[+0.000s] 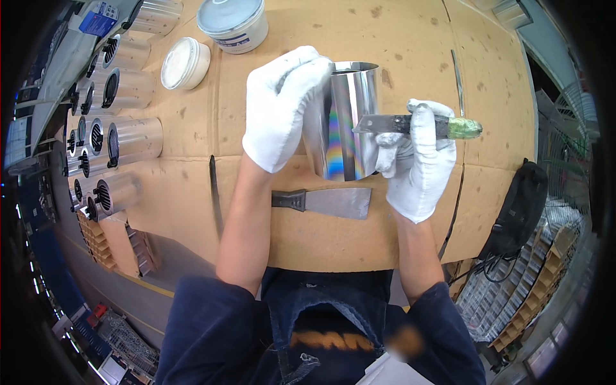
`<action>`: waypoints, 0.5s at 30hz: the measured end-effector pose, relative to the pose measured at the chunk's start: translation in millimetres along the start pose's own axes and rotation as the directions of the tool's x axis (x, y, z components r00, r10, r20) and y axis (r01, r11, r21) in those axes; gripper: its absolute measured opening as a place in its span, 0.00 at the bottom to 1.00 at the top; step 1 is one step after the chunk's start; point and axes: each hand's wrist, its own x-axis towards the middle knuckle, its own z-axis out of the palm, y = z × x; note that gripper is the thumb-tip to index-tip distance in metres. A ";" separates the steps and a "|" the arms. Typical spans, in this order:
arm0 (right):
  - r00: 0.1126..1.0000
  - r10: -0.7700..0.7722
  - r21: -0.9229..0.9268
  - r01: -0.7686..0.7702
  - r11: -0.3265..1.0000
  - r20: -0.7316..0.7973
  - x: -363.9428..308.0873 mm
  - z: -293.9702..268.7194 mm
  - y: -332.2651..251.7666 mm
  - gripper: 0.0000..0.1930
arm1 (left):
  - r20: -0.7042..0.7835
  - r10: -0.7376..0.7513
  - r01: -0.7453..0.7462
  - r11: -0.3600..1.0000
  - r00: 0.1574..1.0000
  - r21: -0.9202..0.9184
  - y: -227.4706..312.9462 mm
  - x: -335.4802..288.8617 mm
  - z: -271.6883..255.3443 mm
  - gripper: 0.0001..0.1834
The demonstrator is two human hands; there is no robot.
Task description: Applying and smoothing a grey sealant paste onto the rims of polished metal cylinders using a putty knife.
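Observation:
A shiny, mirror-like metal cylinder (360, 102) stands tilted over the cardboard-covered table. My left hand (282, 106), in a white glove, grips it at the upper left, fingers bent around the rim. My gloved right hand (420, 160) is closed around a knife (410, 124) with a dark flat body and a green-wrapped end. The knife's tip points left and lies across the cylinder's right side in this view; whether it touches the metal I cannot tell. Below the cylinder lies a scraper (333, 202) with a black handle and a wide grey blade.
Several clear cylinders with black slotted ends (138, 138) line the table's left side. Two lidded tubs, a large one (240, 38) and a small one (196, 64), stand at the back left. A black pouch (516, 208) hangs at the right edge, near dark cables (494, 266).

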 end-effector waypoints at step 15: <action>0.999 0.029 -0.002 -0.029 1.000 0.033 -1.9 1.7 -7.4 0.07 | 0.003 -0.006 0.006 0.998 1.000 0.068 5.1 -0.9 2.7 0.13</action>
